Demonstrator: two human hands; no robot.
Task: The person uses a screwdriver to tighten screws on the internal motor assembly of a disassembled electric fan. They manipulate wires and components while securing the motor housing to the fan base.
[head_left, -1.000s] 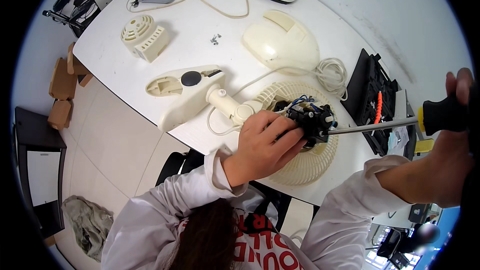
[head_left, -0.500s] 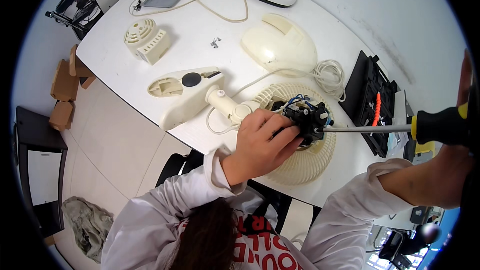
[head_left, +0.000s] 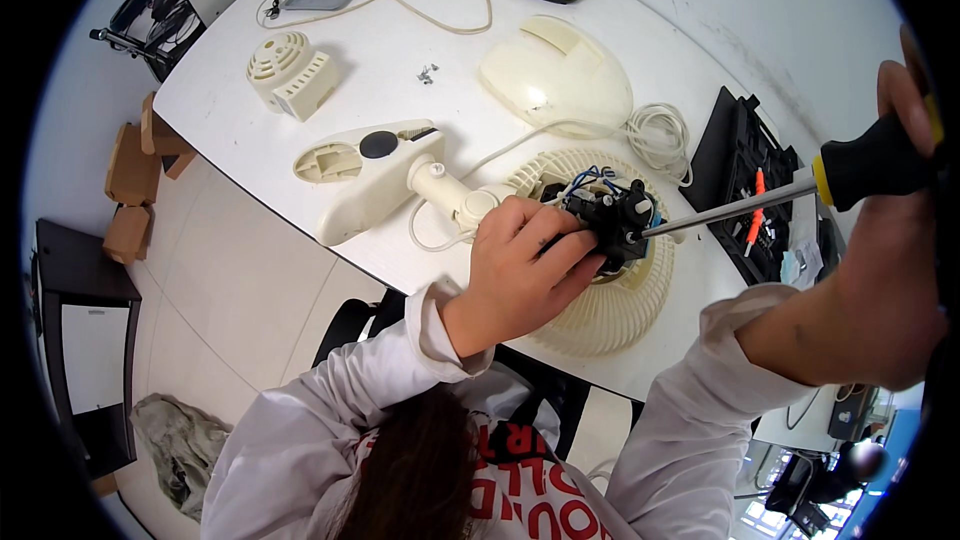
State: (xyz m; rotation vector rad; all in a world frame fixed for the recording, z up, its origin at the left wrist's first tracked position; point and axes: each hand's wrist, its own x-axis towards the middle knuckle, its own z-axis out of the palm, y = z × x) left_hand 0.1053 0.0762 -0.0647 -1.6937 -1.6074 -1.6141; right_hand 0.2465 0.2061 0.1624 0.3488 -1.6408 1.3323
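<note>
A cream electric fan lies partly taken apart on the white table [head_left: 400, 70]. Its round grille [head_left: 600, 325] is underneath, and the bare black fan motor [head_left: 610, 220] with blue and white wires sits over it. My left hand [head_left: 530, 265] grips the motor's left side, its fingers curled around it. At the right edge of the view, my right hand [head_left: 895, 250] is closed on a screwdriver [head_left: 870, 162] with a black and yellow handle. The long shaft slopes down to the left, its tip at a screw spot on the motor. Part of this hand is cut off by the rim.
The fan's stand [head_left: 375, 185] lies left of the motor. Behind are a vented motor cover [head_left: 290, 75], small screws [head_left: 428, 73], a smooth cream cover [head_left: 555, 75] and a coiled cord [head_left: 660, 135]. To the right, an open black tool case [head_left: 745, 190] holds an orange tool [head_left: 756, 205].
The screwdriver's handle has risen, so its shaft has gone from nearly level to slanted, with the tip still at the motor. My left hand keeps its grip.
</note>
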